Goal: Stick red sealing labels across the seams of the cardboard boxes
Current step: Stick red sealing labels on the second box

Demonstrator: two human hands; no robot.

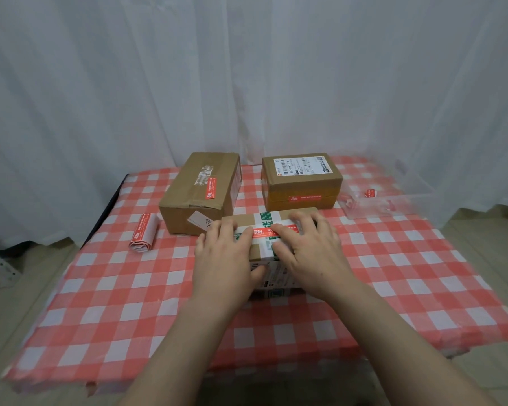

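Observation:
A small cardboard box with green-and-white tape lies in the middle of the table. A red sealing label runs across its top seam. My left hand lies flat on the box's left part, fingertips at the label's left end. My right hand presses flat on the label's right part and hides it. Behind stand two more boxes: a left box with a red label on top, and a right box with a red label on its front seam.
A roll of red labels lies at the left on the red-and-white checked tablecloth. A clear plastic tray with label scraps sits at the back right. White curtains hang behind the table.

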